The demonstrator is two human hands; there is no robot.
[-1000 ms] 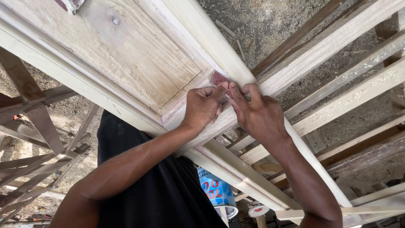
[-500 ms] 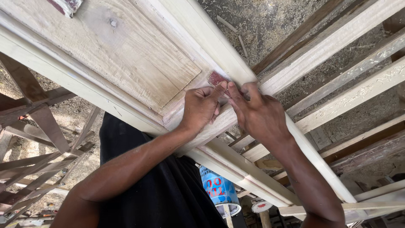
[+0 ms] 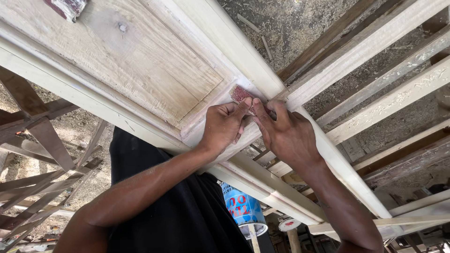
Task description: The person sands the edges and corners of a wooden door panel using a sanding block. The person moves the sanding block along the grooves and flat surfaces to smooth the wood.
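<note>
Below the work, a blue can (image 3: 243,212) stands on the ground. The left hand (image 3: 224,125) and right hand (image 3: 287,133) meet fingertip to fingertip, pinching a reddish sandpaper piece (image 3: 242,95) flat against the moulded corner of a pale wooden door panel (image 3: 140,61). Beyond lie timber rails (image 3: 375,70) over sawdust-strewn ground (image 3: 290,23).

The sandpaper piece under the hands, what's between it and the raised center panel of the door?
In the head view, only the panel's sloped, moulded border lies between the reddish sandpaper and the raised panel; that strip is bare wood.
</note>
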